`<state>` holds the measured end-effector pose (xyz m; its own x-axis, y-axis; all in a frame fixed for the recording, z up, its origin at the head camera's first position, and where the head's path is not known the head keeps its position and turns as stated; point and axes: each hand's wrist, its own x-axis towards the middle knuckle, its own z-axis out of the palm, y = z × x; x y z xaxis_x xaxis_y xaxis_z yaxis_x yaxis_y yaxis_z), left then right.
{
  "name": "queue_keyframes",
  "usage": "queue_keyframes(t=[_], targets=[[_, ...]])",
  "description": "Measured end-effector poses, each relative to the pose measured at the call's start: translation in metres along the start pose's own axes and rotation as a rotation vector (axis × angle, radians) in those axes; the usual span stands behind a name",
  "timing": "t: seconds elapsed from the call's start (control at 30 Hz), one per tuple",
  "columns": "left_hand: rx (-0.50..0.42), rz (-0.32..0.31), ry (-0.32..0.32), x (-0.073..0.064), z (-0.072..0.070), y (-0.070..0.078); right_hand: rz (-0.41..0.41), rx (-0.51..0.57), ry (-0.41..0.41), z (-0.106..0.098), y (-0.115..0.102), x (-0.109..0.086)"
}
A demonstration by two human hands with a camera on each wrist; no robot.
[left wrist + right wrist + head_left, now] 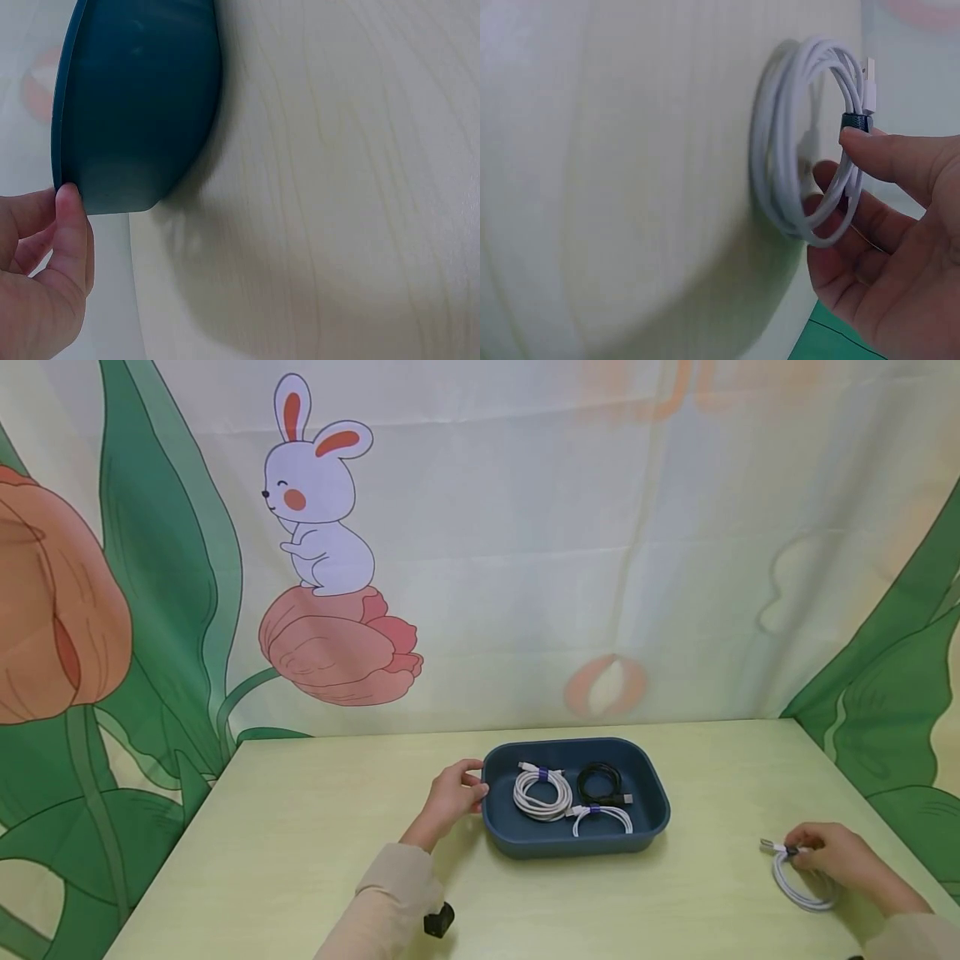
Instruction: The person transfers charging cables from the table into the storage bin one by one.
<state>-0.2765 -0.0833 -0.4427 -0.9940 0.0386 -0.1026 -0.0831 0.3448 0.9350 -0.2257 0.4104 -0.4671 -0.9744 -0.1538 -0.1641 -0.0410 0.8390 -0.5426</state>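
Observation:
My left hand point(453, 795) pinches the left rim of a dark blue plastic tray point(540, 847); in the left wrist view its thumb and fingers point(71, 217) meet at the tray's edge. Inside the tray lie a large coiled white cable point(525, 806) with a purple tie, a coiled black cable point(581, 785) and a smaller white cable point(628, 818). Far to the right, my right hand point(836, 856) grips another coiled white cable point(784, 142) at its dark strap point(856, 122). Its USB plug point(869, 86) sticks out past the strap.
A pale wood-grain table point(300, 827) carries everything. Behind it hangs a printed curtain point(487, 527) with a rabbit and flowers. A small black object point(438, 920) shows beside the left sleeve point(393, 893).

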Motion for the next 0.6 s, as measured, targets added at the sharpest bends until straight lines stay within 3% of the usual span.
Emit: queue_keyframes(t=[0.2,0.6], targets=[[-0.005,0.004,-0.001,0.0,0.0,-0.0004,-0.037,0.023,0.007,-0.0016,0.0036,-0.0009],[-0.003,-0.004,0.003,0.0,0.0004,-0.0003,0.005,0.113,-0.028,-0.007,-0.0041,-0.0059]])
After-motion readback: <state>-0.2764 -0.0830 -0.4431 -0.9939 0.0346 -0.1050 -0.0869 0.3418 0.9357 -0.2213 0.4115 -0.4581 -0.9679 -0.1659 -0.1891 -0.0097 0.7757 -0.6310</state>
